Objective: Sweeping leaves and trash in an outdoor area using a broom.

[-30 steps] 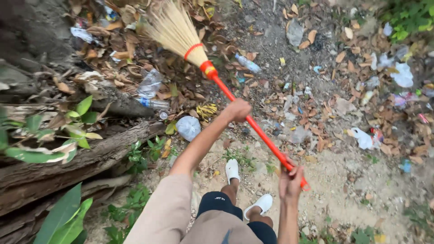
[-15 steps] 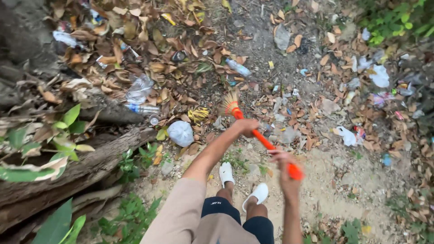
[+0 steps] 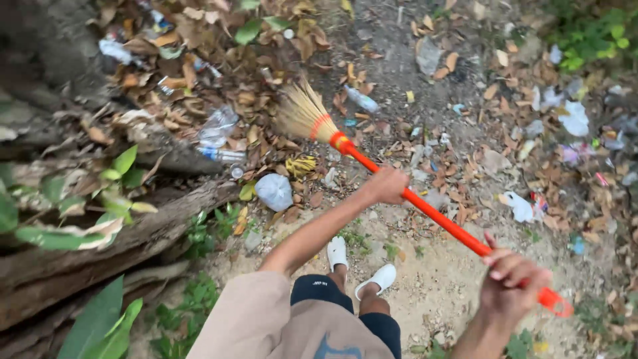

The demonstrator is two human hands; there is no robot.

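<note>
I hold a broom with an orange handle [image 3: 438, 216] and a straw head [image 3: 302, 113]. My left hand [image 3: 387, 184] grips the handle partway down, arm stretched forward. My right hand [image 3: 510, 282] grips the handle near its end at the lower right. The straw head rests among dry brown leaves [image 3: 219, 73] and litter. A clear plastic bottle [image 3: 218, 126] and a white plastic bag [image 3: 275, 191] lie just left of the head. My feet in white sandals [image 3: 359, 266] stand on sandy ground.
A fallen log [image 3: 113, 246] and green leafy plants [image 3: 100, 199] line the left side. Scattered wrappers, bottles and leaves [image 3: 545, 133] cover the ground to the right. Bare sandy soil [image 3: 438, 279] lies around my feet.
The broom head swept from the far leaf pile towards me, then went back out to the left. My right hand has moved down and to the right with the handle's end.
</note>
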